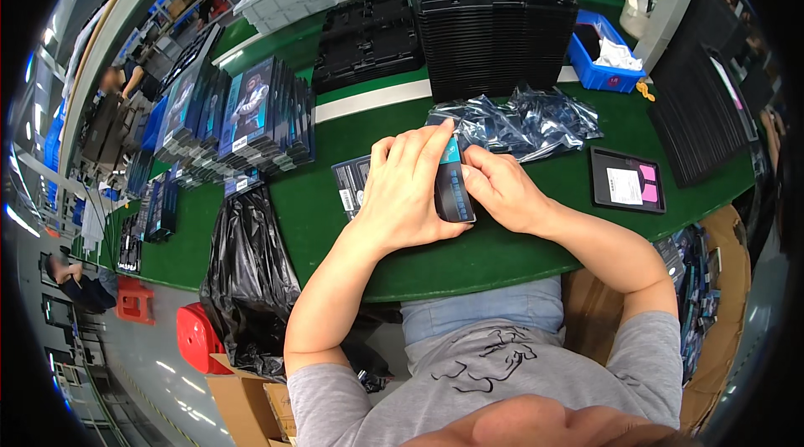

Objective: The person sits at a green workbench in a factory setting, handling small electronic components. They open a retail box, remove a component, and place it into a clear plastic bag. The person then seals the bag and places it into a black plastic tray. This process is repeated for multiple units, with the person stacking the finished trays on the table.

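Between my two hands a dark, slim box point(453, 194) with a light blue patch stands on edge over the green table. My left hand point(404, 187) wraps across its left side, fingers pointing away from me and thumb toward the near end. My right hand point(505, 189) presses the right side, thumb against the face and the other fingers partly hidden. A second dark box point(350, 186) with a white barcode label lies flat, partly under my left hand. Just beyond my hands is a pile of shiny, crumpled plastic bags point(536, 125).
Upright rows of dark boxes point(255, 116) stand at the left. Black trays point(498, 37) are stacked high at the back, near a blue bin point(605, 53). A black tray point(597, 172) with a white card lies right. A black plastic bag point(249, 254) hangs off the front edge.
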Available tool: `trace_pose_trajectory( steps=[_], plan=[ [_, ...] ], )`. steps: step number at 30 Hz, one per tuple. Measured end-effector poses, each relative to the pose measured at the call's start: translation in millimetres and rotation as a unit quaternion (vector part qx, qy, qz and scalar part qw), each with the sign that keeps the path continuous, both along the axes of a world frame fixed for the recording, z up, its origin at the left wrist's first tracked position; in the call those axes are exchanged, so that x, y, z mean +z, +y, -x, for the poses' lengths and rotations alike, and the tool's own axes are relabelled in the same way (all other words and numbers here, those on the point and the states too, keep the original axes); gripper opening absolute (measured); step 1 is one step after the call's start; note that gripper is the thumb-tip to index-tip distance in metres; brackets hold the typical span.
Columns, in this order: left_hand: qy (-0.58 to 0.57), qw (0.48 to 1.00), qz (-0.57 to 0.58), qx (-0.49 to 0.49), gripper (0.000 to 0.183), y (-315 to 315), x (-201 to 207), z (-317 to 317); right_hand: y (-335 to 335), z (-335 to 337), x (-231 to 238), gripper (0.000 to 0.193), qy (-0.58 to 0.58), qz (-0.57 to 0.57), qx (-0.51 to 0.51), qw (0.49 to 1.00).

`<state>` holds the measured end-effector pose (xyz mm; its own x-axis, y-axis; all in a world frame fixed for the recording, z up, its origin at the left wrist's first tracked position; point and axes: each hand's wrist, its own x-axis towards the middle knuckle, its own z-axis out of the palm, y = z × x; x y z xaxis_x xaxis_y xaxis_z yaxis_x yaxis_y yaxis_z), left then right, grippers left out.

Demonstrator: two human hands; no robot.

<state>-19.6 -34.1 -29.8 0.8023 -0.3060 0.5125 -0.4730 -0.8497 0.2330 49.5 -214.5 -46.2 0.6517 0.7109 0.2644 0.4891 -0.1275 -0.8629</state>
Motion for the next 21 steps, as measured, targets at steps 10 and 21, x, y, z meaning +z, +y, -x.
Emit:
trace_pose_trajectory(
  steps=[10,21],
  plan=[
    [-0.025,1.0,-0.005,-0.001,0.111,1,0,0,2,2,-11,0.026,0.016,-0.063,0.01,0.998],
    [0.055,0.996,0.059,-0.037,0.106,11,10,1,-13,-17,3,0.02,-0.084,-0.041,0.078,0.993]
  ],
)
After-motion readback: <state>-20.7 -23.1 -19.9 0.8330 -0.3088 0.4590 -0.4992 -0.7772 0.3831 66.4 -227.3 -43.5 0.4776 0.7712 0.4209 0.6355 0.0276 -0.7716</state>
